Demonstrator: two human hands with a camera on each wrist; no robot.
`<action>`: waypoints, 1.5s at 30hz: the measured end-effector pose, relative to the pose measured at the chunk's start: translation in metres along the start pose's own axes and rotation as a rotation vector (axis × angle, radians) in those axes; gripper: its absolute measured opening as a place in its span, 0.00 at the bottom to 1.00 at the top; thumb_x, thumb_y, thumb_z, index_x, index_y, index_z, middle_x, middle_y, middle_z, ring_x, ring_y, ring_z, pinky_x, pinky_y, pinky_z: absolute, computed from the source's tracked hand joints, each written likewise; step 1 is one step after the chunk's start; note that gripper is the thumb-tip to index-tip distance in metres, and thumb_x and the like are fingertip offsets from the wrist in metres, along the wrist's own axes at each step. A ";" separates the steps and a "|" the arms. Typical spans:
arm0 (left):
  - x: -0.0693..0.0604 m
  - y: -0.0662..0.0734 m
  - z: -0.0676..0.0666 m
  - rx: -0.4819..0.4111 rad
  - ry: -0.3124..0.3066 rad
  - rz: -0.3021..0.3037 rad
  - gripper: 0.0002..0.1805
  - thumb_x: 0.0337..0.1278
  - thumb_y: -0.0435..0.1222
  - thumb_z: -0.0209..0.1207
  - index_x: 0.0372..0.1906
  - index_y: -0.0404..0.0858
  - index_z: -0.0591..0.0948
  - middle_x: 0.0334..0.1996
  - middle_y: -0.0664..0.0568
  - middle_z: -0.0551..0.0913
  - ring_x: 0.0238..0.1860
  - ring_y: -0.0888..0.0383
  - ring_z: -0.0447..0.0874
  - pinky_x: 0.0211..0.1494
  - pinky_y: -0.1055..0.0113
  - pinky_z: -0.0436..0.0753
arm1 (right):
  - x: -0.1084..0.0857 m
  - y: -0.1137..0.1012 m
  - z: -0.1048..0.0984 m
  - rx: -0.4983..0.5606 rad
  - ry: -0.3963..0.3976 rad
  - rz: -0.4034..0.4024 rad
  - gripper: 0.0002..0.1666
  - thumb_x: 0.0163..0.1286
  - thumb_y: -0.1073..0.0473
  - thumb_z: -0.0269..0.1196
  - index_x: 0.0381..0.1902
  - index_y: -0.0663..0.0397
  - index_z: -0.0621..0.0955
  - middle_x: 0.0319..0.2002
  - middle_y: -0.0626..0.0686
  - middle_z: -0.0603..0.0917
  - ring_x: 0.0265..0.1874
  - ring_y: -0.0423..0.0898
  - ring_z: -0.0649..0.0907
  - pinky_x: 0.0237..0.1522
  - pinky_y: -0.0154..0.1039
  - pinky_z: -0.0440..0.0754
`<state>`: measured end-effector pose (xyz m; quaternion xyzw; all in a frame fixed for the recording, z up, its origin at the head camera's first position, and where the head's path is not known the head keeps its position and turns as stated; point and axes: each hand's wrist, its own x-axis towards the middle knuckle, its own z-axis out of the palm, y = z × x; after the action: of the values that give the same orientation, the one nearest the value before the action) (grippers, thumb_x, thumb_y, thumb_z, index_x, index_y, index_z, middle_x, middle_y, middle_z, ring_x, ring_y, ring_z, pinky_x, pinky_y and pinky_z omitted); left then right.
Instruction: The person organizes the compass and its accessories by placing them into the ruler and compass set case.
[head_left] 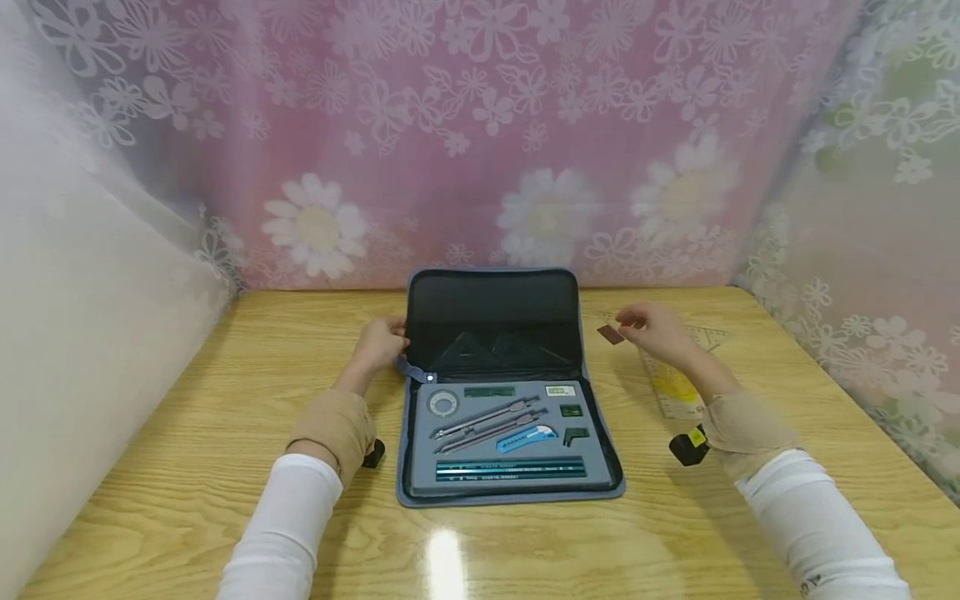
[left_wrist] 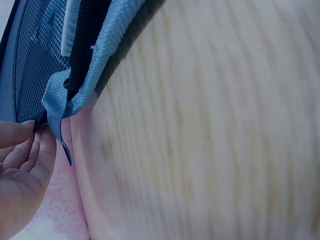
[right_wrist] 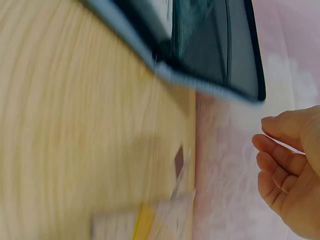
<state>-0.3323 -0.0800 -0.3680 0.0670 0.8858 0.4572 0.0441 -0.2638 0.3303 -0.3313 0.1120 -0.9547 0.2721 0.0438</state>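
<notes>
A blue-edged zip case (head_left: 402, 492) lies unfolded on the table, its black mesh lid (head_left: 491, 304) raised at the back. My left hand (head_left: 381, 342) pinches the lid's left edge between thumb and fingers, close to a blue strap (left_wrist: 59, 100). Off to the right of the lid, my right hand (head_left: 656, 333) hovers with loosely bent fingers and nothing in them. Near its fingertips in the head view lies a small dark reddish rectangle (head_left: 611, 335); the right wrist view shows this piece (right_wrist: 179, 161) on the table, apart from the hand.
The case's grey insert (head_left: 420, 450) holds two compasses (head_left: 487, 418), a blue cutter (head_left: 527, 438), pencils (head_left: 510, 469), a tape roll (head_left: 442, 403) and small pieces. Clear triangles (head_left: 467, 350) show in the lid pocket. Transparent rulers with a yellow part (head_left: 675, 385) lie under the right forearm.
</notes>
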 end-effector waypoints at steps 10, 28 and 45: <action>0.000 0.001 0.000 -0.029 0.002 -0.004 0.23 0.57 0.22 0.49 0.60 0.25 0.69 0.48 0.35 0.77 0.46 0.47 0.77 0.44 0.62 0.79 | -0.029 0.055 -0.022 -0.076 -0.071 0.143 0.29 0.69 0.56 0.55 0.57 0.76 0.68 0.51 0.74 0.72 0.48 0.67 0.73 0.44 0.58 0.73; -0.001 0.002 0.001 -0.028 0.010 -0.019 0.23 0.57 0.22 0.50 0.60 0.25 0.69 0.48 0.35 0.77 0.46 0.49 0.75 0.43 0.63 0.78 | -0.038 0.100 -0.021 -0.125 -0.188 0.290 0.50 0.59 0.41 0.63 0.59 0.81 0.63 0.49 0.77 0.71 0.46 0.69 0.73 0.40 0.55 0.76; -0.001 0.001 0.001 -0.019 0.016 -0.011 0.23 0.57 0.22 0.50 0.59 0.25 0.70 0.48 0.35 0.77 0.47 0.48 0.75 0.44 0.63 0.78 | -0.035 0.101 -0.021 -0.200 -0.239 0.364 0.60 0.54 0.33 0.63 0.62 0.81 0.58 0.55 0.83 0.57 0.52 0.78 0.56 0.50 0.69 0.59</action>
<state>-0.3315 -0.0790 -0.3681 0.0583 0.8819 0.4660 0.0402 -0.2532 0.4314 -0.3704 -0.0357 -0.9798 0.1644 -0.1084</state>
